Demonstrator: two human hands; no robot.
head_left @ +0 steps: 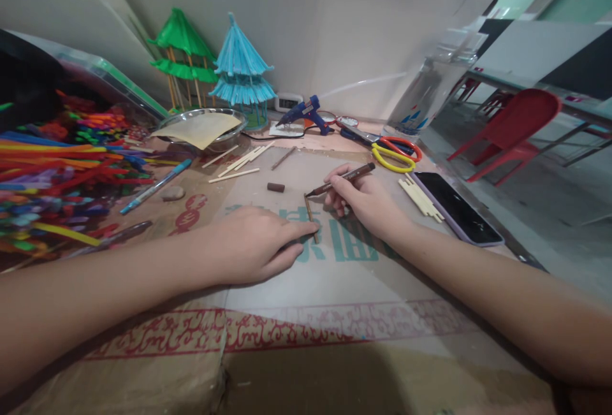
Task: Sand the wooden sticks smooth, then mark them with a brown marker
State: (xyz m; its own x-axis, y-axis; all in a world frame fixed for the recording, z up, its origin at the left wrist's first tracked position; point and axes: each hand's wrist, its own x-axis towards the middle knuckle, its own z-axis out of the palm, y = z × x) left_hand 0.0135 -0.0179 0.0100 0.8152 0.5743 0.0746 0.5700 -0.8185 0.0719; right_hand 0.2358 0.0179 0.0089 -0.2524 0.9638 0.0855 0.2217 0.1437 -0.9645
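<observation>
My right hand point(356, 198) grips a brown marker point(342, 180), its tip at the far end of a thin brown stick point(311, 218). My left hand point(261, 240) lies low over the sheet, index finger stretched out and touching the stick near its close end. The thumb is apart from that finger; the other fingers of this hand are mostly hidden. The marker's brown cap point(276, 187) lies beyond the left hand. Past it are a second brown stick point(284, 158) and several pale sticks point(246, 160).
Colourful pipe cleaners point(62, 179) pile up at left. Behind stand a green pagoda model point(182, 39), a blue one point(241, 58), a metal bowl point(234, 128) and a glue gun point(303, 111). Scissors point(394, 153), pale sticks point(418, 195), a phone point(456, 208) and a bottle point(423, 96) are at right.
</observation>
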